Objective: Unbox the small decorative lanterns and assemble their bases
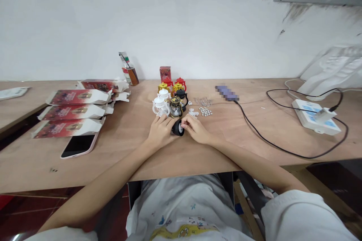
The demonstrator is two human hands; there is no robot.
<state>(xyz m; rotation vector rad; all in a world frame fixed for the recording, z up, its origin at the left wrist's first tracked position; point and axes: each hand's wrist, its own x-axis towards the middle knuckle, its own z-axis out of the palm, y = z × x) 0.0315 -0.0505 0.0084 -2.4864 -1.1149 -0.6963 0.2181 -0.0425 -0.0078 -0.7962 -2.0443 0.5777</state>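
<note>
My left hand (pixel 160 131) and my right hand (pixel 195 129) meet on the wooden table (pixel 226 139), both closed around a small black lantern (pixel 178 128) lying on its side between them. Just behind my hands stands a cluster of several miniature lanterns (pixel 171 98) in gold, red, white and black. To the right of the cluster lie several small round button cells (pixel 205 111), white bits (pixel 194 113) and thin metal pieces (pixel 203 101).
Flat red-and-white cartons (pixel 75 112) are stacked at the left, with a pink phone (pixel 79 145) face up in front. A small red box (pixel 165 73) and a bottle (pixel 130 73) stand by the wall. A black cable (pixel 263 135) runs to a power strip (pixel 315 120) at right.
</note>
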